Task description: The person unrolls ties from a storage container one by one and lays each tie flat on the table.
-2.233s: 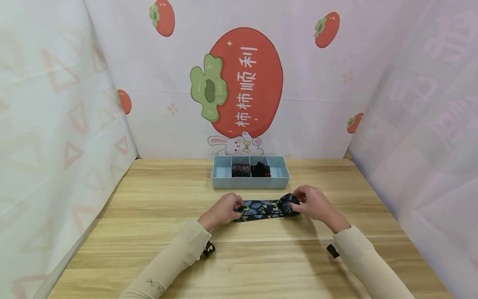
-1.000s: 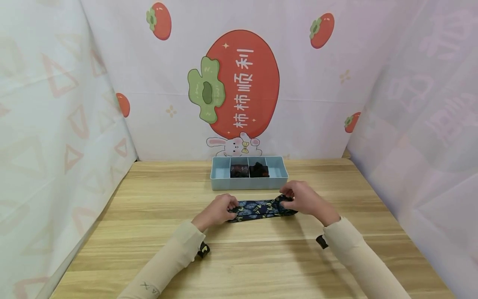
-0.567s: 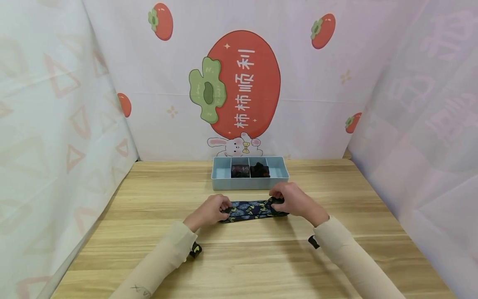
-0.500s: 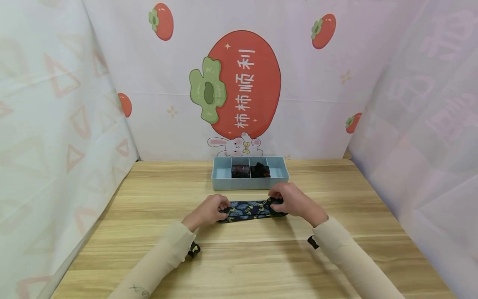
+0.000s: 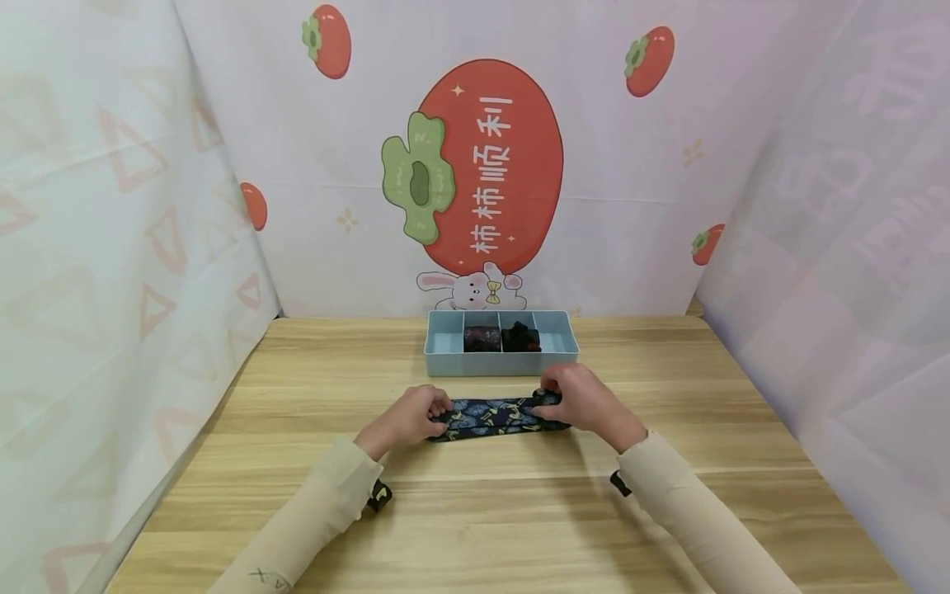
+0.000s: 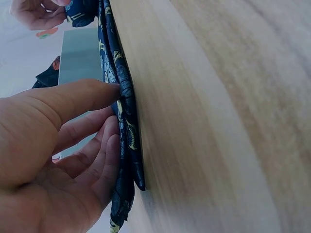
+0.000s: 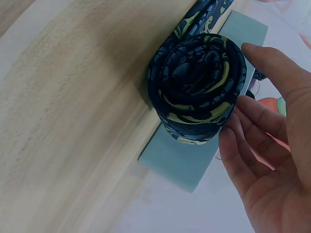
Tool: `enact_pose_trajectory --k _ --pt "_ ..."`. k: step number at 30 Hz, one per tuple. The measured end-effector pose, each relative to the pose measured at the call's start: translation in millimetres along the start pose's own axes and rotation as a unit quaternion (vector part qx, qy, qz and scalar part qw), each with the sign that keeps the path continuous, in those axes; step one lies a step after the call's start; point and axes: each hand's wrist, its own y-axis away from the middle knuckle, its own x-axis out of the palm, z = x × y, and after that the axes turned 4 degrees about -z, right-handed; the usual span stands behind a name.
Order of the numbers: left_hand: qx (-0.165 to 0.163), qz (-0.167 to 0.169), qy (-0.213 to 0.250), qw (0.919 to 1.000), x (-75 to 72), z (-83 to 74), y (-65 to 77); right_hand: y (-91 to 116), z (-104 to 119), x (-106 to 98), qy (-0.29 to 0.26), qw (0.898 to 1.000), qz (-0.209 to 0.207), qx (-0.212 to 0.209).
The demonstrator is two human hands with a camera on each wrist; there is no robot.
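A dark navy necktie (image 5: 490,417) with blue and yellow patterns lies across the table, its right end wound into a roll (image 7: 199,107). My left hand (image 5: 408,414) holds the flat left end between thumb and bent fingers. In the left wrist view the layers of the flat part (image 6: 129,128) lie close against the wood. My right hand (image 5: 590,400) grips the roll, thumb on one side and fingers on the other. From the head view that hand covers much of the roll, but the right wrist view shows its spiral end.
Behind the necktie stands a light blue divided box (image 5: 500,365). Its two middle compartments hold a dark reddish roll (image 5: 482,338) and a black bundle (image 5: 521,337); the outer compartments look bare. A printed cloth backdrop (image 5: 341,272) rises at the table's back edge.
Both hands have shifted left along the table, and the necktie with them. The roll has come nearer the box's middle and shows less from above. Neither hand has let go.
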Motion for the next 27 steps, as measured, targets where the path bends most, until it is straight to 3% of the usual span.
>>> enact_pose_trajectory --k 4,12,27 --pt "-0.003 -0.001 -0.002 1.0000 0.4 0.4 0.0 5 -6 0 0.015 1.000 -0.014 0.012" --pt "-0.012 0.004 0.000 0.9999 1.5 2.7 0.4 17 -18 -4 -0.006 0.999 -0.026 0.037" --pt "-0.007 0.006 0.006 0.9999 0.2 0.6 -0.9 34 -46 -20 -0.033 0.996 -0.021 0.078"
